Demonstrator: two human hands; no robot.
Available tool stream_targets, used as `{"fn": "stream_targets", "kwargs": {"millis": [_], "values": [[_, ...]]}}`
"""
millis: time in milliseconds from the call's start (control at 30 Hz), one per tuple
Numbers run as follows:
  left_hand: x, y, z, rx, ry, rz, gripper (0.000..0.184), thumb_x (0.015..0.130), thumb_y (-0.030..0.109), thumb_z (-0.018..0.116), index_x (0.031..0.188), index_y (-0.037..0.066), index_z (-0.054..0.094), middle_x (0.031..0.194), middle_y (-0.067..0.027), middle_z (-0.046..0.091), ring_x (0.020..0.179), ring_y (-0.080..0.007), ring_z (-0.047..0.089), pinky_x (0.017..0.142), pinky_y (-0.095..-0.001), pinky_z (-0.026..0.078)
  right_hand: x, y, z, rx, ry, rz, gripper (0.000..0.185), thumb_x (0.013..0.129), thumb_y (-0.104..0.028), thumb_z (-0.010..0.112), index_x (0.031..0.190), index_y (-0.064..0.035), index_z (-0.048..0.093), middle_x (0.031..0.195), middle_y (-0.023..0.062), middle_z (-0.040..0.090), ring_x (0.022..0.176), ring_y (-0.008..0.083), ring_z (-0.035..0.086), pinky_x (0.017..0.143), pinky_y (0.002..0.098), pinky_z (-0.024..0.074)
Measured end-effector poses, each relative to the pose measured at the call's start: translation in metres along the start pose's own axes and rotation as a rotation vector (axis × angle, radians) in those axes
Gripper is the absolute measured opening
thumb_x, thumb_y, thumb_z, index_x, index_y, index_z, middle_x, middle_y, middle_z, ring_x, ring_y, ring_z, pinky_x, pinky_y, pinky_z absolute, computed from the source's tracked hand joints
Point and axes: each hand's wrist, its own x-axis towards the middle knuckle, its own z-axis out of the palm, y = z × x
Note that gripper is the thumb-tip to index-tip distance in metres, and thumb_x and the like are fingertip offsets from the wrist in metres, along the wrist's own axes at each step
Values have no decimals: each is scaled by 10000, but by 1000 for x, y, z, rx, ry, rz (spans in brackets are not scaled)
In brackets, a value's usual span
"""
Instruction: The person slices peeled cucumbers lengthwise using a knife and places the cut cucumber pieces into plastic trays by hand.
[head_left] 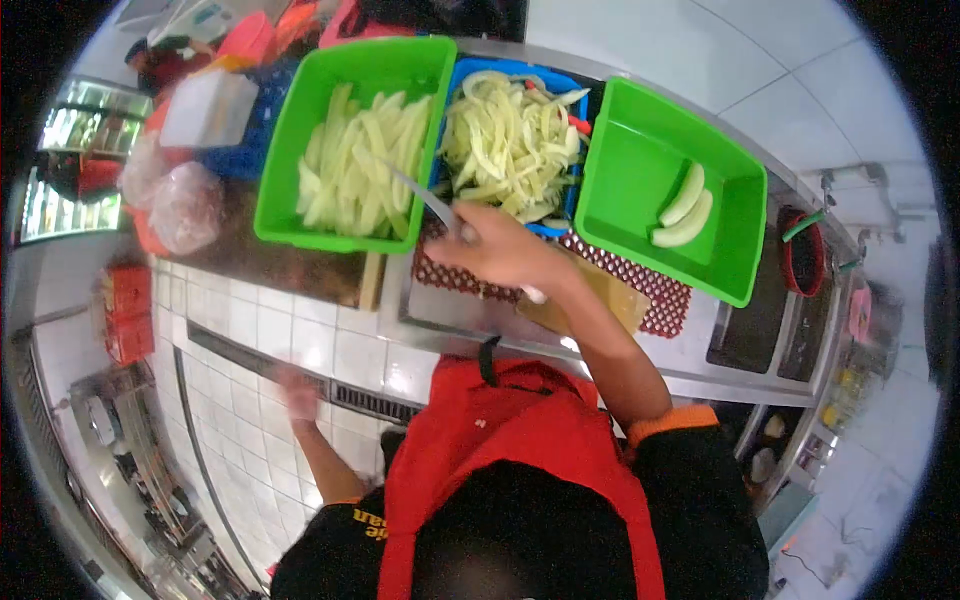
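Observation:
My right hand (500, 248) is closed around the handle of a knife (436, 203). Its blade points up and left, over the rim of the left green tub (275, 205). Long pale green cut vegetable strips (365, 165) fill much of that tub. Beyond my right hand, a blue tub (577, 85) is heaped with thin, curled pale pieces (510, 135). Two peeled, pale green cucumber-like vegetables (684, 208) lie in the right green tub (625, 150). My left hand (297, 392) hangs out to the left above the tiled floor, away from the tubs; its fingers are smeared by motion.
A yellowish cutting board (615, 297) lies partly under my right forearm, near a perforated red mat (665, 307). Clear plastic bags (185, 205) and a white box (208, 108) stand left of the tubs. The sink (750, 325) is at the right; a floor drain (375, 403) runs below the counter.

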Motion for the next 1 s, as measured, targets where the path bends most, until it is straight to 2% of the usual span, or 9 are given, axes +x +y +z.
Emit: {"fn": "stream_targets", "kwargs": {"millis": [67,200,267,367,533,600,667,767,1000], "values": [[-43,-13,47,482,312,-482,510,926,408,492,1339,115,432,1231,-78,550,1061,-226,558,939,-420,409,-36,-1,-16,167,-79,163,380,820,-372,694,857,-26,541,727,99,555,701,185,529,638,336,428],[-80,-12,115,797,188,-1070,603,906,460,499,1363,85,381,1322,-131,505,1059,-264,605,872,-400,470,-97,33,-50,-8,-109,228,371,830,-386,672,931,-43,571,760,93,576,728,199,553,665,323,447],[-55,-106,-1,1556,-224,-691,616,898,491,501,1363,108,371,1279,-179,519,1003,-304,626,844,-423,486,-142,76,-40,65,-119,267,376,829,-388,663,966,-48,581,795,104,601,754,226,578,685,331,460],[-52,-36,96,365,-83,-661,576,897,472,520,1343,128,397,1198,-163,568,966,-304,628,816,-434,487,-168,140,-24,-230,-58,378,381,829,-335,640,1065,-41,584,921,170,635,878,314,612,767,375,481],[33,-9,155,817,-105,-550,403,937,387,511,1248,134,467,1092,-86,612,837,-216,633,658,-316,489,-182,160,-10,-581,73,582,349,818,-231,602,1098,-24,608,1006,237,630,953,369,611,831,456,476],[54,-14,146,628,-145,-599,376,945,366,507,1241,137,474,1041,-77,632,811,-189,633,642,-302,483,-182,158,-26,-611,203,316,276,817,-213,617,1028,-38,647,902,186,668,849,305,649,768,415,504],[45,-4,174,814,-207,-473,373,946,365,503,1239,136,474,1017,-79,644,792,-180,635,631,-296,476,-172,99,-71,-65,576,284,243,835,-218,633,948,-4,660,936,178,669,909,291,642,794,395,499],[35,7,210,736,-100,-599,378,944,364,500,1239,129,473,1027,-87,648,777,-182,639,634,-319,476,-151,114,-131,-67,987,334,213,854,-214,632,953,-29,666,842,110,683,781,176,642,705,299,500],[11,-14,215,703,-124,-528,393,944,356,487,1258,120,477,1047,-90,650,789,-187,640,678,-322,478,-89,303,-239,-495,655,988,1101,741,-681,574,1485,-54,58,1481,300,203,1363,428,249,1110,532,187]]}}
